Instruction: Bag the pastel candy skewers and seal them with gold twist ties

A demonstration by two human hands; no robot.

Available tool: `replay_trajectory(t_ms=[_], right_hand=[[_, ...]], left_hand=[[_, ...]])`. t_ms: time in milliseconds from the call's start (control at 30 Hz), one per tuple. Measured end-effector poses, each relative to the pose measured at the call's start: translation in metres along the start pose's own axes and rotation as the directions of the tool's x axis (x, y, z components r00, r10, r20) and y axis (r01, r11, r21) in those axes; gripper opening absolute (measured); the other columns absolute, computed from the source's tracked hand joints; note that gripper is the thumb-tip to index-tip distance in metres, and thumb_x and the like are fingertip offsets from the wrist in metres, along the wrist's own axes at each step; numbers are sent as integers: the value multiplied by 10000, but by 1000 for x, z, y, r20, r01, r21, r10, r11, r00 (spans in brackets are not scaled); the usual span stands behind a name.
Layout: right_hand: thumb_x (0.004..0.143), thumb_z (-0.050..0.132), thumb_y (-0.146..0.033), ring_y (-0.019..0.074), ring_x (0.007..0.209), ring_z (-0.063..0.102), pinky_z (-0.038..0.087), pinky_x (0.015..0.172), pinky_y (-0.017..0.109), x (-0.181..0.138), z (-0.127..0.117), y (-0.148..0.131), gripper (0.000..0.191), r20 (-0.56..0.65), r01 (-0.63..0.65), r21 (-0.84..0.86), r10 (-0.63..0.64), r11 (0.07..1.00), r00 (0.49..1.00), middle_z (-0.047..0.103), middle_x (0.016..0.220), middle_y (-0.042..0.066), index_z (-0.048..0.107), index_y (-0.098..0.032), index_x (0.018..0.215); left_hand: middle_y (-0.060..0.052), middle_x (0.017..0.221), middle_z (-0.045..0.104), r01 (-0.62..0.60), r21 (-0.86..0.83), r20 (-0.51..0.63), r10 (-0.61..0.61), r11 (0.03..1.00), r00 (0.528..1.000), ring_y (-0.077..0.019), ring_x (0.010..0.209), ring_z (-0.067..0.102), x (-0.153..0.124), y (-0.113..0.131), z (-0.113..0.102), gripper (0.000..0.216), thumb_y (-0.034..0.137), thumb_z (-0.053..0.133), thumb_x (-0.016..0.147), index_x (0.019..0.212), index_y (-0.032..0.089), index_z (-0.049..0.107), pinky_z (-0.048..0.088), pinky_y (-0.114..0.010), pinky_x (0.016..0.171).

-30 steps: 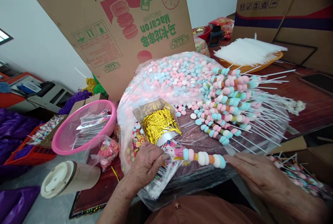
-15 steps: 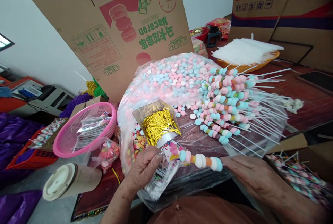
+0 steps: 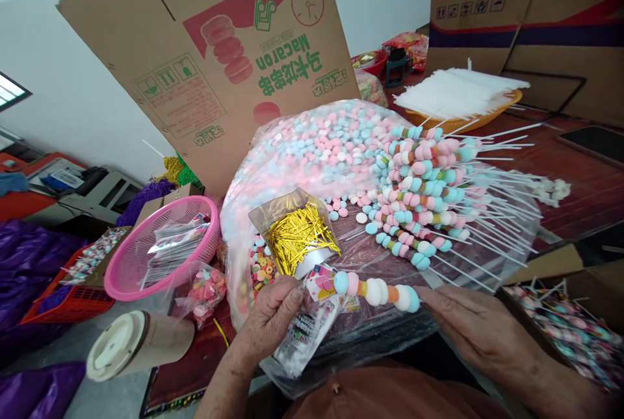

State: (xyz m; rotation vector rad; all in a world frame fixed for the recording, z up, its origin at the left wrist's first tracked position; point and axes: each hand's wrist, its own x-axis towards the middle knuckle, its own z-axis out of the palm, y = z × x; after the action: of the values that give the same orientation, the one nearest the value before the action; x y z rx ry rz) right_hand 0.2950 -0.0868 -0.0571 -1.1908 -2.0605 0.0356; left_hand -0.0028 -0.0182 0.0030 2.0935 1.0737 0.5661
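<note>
My left hand (image 3: 273, 316) is closed, with thumb and fingers pinching the top of a clear printed plastic bag (image 3: 308, 336). The stick of a candy skewer (image 3: 377, 290) is in my right hand (image 3: 480, 321), its fingers pressed together; the grip hides the stick. Pastel blue, pink and white candies with orange rings between them line the skewer. Its blue tip is right beside the bag's mouth; whether it is inside I cannot tell. Just behind the bag sits an open pouch of gold twist ties (image 3: 302, 232). Many more candy skewers (image 3: 424, 195) are piled on the plastic beyond my right hand.
A large clear bag of loose candies (image 3: 316, 136) fills the middle. On the left are a pink basket (image 3: 214, 237) of flat bags and a lidded cup (image 3: 160, 338). White sticks (image 3: 455, 91) lie in an orange tray. At lower right, a box holds more skewers (image 3: 565, 325).
The view has shifted slightly. The skewer in my right hand has risen a little at its tip end, and both hands keep their grips.
</note>
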Motion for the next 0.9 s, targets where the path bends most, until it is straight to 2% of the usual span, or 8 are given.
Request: replay_trajectory(t_ms=[100,200,300,433,567,667,800,900], right_hand=[[829,392,-44,150,679,637,508,624,237,-4,2,2,335,-2,31,-47,-31,998,1000,673,747,50,565,-180,1081],[824,382,-42,148,688,644,503,623,235,-4,-1,5,360,-24,67,-75,-69,995,997,686,782,46,565,-204,1088],[843,391,-95,150,667,645,499,592,225,2,-5,6,328,-42,40,-68,-43,997,998,683,757,40,566,-212,1094],[856,387,-111,145,626,633,488,550,215,9,-5,0,302,-29,16,-31,-17,999,999,673,720,36,559,-203,1086],[860,364,-85,134,583,613,478,534,211,8,1,-6,307,1,31,1,-31,1000,1000,646,668,30,546,-188,1085],[855,372,-79,135,570,605,471,533,213,4,4,-5,307,5,56,-6,-56,998,998,625,631,22,544,-179,1088],[838,380,-66,145,631,617,477,583,232,2,3,1,311,28,86,-5,-85,996,996,659,720,47,557,-177,1070],[854,373,-83,134,611,600,464,568,223,6,3,2,285,156,57,100,-72,993,985,646,714,37,584,-189,1015]], left_hand=[[-27,640,566,29,29,7,-29,999,1000,-128,618,506,1,1,-2,455,383,293,920,678,150,600,401,-244,602],[-17,617,525,-17,122,81,7,992,997,-127,616,475,2,4,-5,440,382,302,916,640,159,562,391,-244,604],[-16,630,509,-60,147,128,41,987,991,-130,642,471,3,6,-9,418,375,315,912,640,164,554,390,-244,616],[-21,647,526,-40,56,95,35,998,995,-134,649,488,3,4,-10,411,382,324,909,654,161,559,401,-249,625],[-27,667,556,58,-88,15,-57,994,998,-136,638,512,1,-3,-5,409,406,330,903,694,151,573,418,-249,619],[-19,637,531,90,-72,-7,-91,993,996,-136,616,497,0,-6,-2,440,445,321,894,658,154,550,417,-251,605],[-12,609,502,-9,91,89,1,996,996,-129,604,474,5,1,-6,462,422,282,910,606,160,511,398,-251,607],[-8,607,517,-114,234,227,60,966,972,-126,613,480,17,10,-12,422,347,295,920,620,163,528,391,-273,667]])
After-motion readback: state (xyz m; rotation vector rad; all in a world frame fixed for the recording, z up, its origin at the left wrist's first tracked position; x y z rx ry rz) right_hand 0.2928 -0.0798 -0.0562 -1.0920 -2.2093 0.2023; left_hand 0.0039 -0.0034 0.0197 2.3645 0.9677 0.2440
